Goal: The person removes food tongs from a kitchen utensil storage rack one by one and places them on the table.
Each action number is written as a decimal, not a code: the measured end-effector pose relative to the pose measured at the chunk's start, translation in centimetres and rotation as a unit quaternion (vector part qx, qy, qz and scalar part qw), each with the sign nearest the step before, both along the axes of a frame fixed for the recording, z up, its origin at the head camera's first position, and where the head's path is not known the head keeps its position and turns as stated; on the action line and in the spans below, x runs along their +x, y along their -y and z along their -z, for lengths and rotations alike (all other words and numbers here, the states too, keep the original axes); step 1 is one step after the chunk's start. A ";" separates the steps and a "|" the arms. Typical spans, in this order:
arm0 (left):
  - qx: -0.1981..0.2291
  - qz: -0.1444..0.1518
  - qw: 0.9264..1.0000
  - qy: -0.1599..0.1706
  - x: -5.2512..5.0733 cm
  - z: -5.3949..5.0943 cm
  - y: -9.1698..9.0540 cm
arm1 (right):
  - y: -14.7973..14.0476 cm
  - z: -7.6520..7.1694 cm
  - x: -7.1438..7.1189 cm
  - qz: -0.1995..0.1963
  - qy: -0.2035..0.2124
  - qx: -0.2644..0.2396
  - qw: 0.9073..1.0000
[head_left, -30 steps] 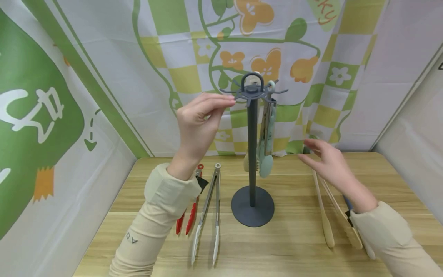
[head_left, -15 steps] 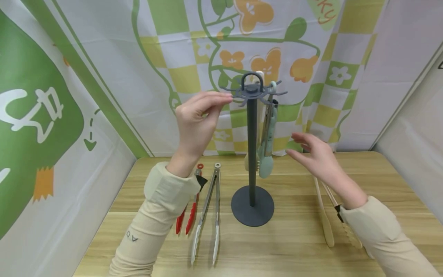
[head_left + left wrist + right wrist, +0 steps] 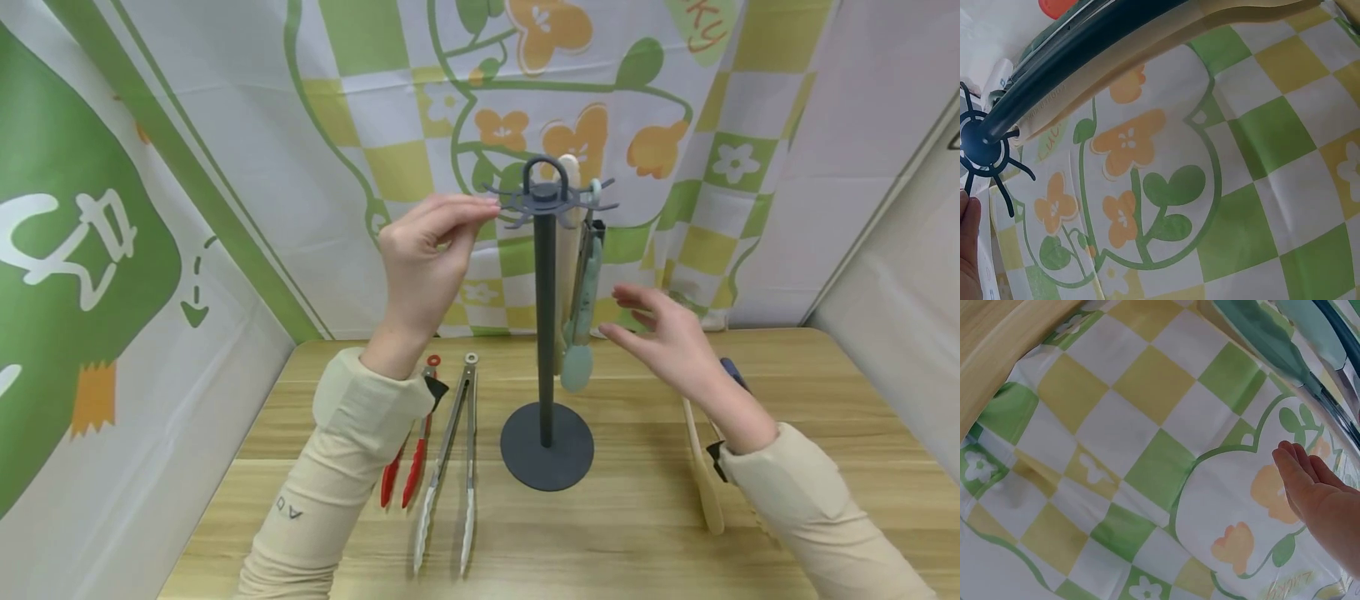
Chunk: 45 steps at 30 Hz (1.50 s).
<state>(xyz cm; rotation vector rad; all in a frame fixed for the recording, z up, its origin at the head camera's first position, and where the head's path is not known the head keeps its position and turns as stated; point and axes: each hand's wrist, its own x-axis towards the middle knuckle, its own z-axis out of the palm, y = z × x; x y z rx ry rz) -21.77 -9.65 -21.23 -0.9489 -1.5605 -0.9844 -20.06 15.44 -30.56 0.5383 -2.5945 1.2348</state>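
In the head view, a dark grey utensil stand [image 3: 546,333] with a ring of hooks stands upright on a round base. My left hand [image 3: 427,267] pinches the tip of a hook on its left side. Mint-green tongs [image 3: 581,333] hang from the stand's right side. A beige utensil [image 3: 567,242] hangs behind the pole and is partly hidden by it. My right hand [image 3: 663,337] is just right of the tongs, fingers loosely extended and holding nothing. In the right wrist view, the tongs [image 3: 1266,344] are apart from that hand.
On the wooden table [image 3: 600,533], red-tipped tongs [image 3: 412,475] and white-tipped tongs [image 3: 467,467] lie left of the base. Beige tongs [image 3: 705,492] lie at right, partly under my right arm, near a blue handle [image 3: 735,372]. A patterned curtain [image 3: 397,167] hangs behind.
The hook ring has turned, and the hanging tongs and beige utensil have shifted slightly right. My right hand has moved left towards the tongs. My left hand has moved slightly left with the hook.
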 end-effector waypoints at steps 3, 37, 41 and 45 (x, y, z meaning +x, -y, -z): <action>-0.001 -0.010 1.000 0.001 -0.1 0.0 0.0 | 0.2 0.0 0.0 -0.008 0.003 -0.010 1.000; -0.025 -0.038 0.999 0.004 -0.9 0.2 0.2 | 2.9 1.9 0.0 -0.025 0.031 -0.052 0.998; -0.029 -0.038 0.999 0.001 -0.9 0.2 0.2 | 3.0 2.0 0.1 -0.018 0.029 -0.056 0.998; -0.037 -0.043 0.998 -0.005 -0.9 0.1 0.3 | 2.8 2.1 0.2 -0.012 0.024 -0.053 0.998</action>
